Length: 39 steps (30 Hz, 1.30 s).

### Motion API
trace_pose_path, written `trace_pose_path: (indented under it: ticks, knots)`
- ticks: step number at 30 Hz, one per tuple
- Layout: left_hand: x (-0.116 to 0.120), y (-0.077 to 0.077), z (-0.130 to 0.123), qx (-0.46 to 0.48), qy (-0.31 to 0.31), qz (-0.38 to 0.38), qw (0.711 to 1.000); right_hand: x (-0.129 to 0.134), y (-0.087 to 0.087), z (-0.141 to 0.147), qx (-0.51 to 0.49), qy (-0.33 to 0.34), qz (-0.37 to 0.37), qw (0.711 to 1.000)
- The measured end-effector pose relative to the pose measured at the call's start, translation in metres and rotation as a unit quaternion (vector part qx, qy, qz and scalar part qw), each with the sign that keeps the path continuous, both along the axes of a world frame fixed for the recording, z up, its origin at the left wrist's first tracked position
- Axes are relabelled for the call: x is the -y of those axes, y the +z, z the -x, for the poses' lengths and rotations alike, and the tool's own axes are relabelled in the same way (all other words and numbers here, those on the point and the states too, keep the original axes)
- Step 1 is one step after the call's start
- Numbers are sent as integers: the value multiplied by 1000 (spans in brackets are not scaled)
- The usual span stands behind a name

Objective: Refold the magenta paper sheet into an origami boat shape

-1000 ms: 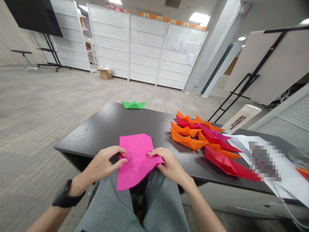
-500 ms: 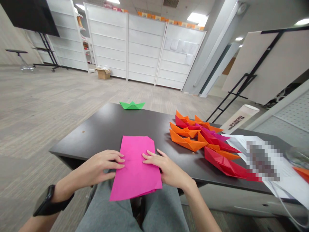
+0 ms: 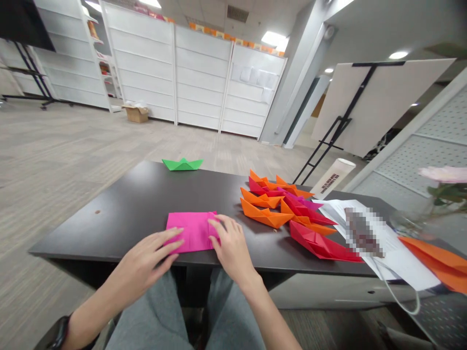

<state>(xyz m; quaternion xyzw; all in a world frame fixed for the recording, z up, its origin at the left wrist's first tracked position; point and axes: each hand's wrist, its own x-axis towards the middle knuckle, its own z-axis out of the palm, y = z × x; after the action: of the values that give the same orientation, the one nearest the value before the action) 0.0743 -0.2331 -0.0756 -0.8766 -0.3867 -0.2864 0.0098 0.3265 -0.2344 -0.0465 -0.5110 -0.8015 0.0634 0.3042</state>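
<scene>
Pink folded paper (image 3: pixel 191 229) lies flat under both open hands: left hand (image 3: pixel 146 262), right hand (image 3: pixel 228 245).

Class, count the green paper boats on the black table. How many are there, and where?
1. The green paper boat sits alone at the far edge of the black table, beyond the pink paper. None shows among the overlapping orange and red boats.

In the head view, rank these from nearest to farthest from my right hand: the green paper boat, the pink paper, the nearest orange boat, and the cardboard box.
From the right hand:
1. Pink paper, touching it, on its left.
2. Nearest orange boat, to its right on the table.
3. Green paper boat, at the table's far edge.
4. Cardboard box, on the floor by the white shelves.
</scene>
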Motion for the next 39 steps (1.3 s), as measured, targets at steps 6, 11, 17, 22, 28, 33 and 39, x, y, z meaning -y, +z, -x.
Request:
trace_pose_path:
  ticks: [6,11,17,22,28,33,39]
  knots:
    - [4,1,2,-88,-45,-15,995,30,2,8,85,162,58,981]
    - [-2,1,5,-83,-64,-16,994,27,13,-30,80,93,90,988]
    - [-3,6,5,-69,-66,1,995,-16,8,-33,-72,-28,87,993]
    - [1,9,3,-36,-57,42,997,-53,-7,-22,-198,-3,186,962]
    - [-13,7,-8,148,116,64,980,-51,4,-21,-262,59,135,954]
    - [-51,24,-11,234,25,283,930,-48,6,-19,-376,108,167,905]
    - [-54,27,-14,328,5,353,876,-52,-2,-20,-511,83,205,831]
